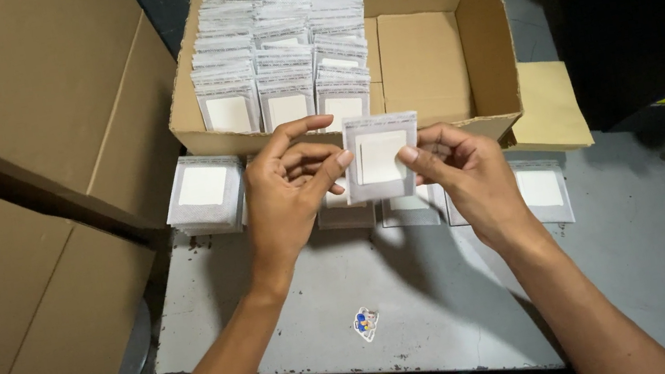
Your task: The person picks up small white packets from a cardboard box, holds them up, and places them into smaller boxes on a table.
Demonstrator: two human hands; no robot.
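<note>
Flat clear packet [381,157] with white insert, likely light, thin, bendable, slippery: left hand [291,192] and right hand [463,171] are pinching its side edges above the tabletop's [421,297] far edge.

Upright grey packet [379,157], white centre

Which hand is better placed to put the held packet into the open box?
Probably the right hand: it pinches the packet nearer the box's empty side. The left hand also holds it.
</note>
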